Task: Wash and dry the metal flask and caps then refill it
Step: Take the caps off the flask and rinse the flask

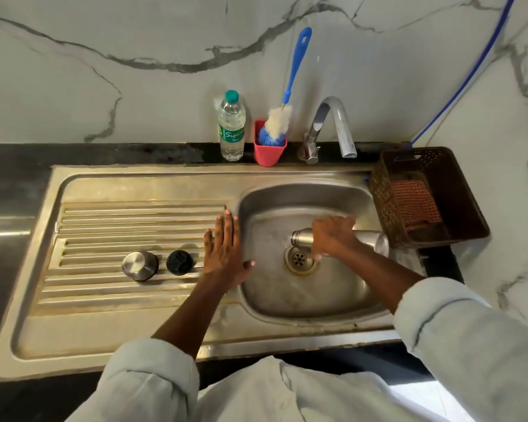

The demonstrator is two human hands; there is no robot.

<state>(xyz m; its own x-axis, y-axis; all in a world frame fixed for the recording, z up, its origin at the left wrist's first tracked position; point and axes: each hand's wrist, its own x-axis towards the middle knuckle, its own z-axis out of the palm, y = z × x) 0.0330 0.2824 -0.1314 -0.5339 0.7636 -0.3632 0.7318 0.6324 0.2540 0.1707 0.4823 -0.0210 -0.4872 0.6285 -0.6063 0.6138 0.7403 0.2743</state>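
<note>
The right hand [333,236] holds the cylindrical brushed-steel flask [340,239] on its side over the round steel sink basin [256,287], mouth pointing left just above the drain [301,259]; its grip is curled round the flask's middle. The left hand [224,251] lies flat, fingers spread, on the basin's left rim and holds nothing. The 2 caps sit apart from the flask on the ribbed steel draining board [119,220]: a domed steel outer cap [140,264] and, just beside it, a black plastic inner stopper [179,262]. No water can be seen running from the chrome tap [333,129]. This looks like the emptying step, with washing not yet begun. Next likely calls for opening the tap and fetching the blue-handled bottle brush [282,117] from the pink cup [269,147] on the black bench [104,153]
</note>
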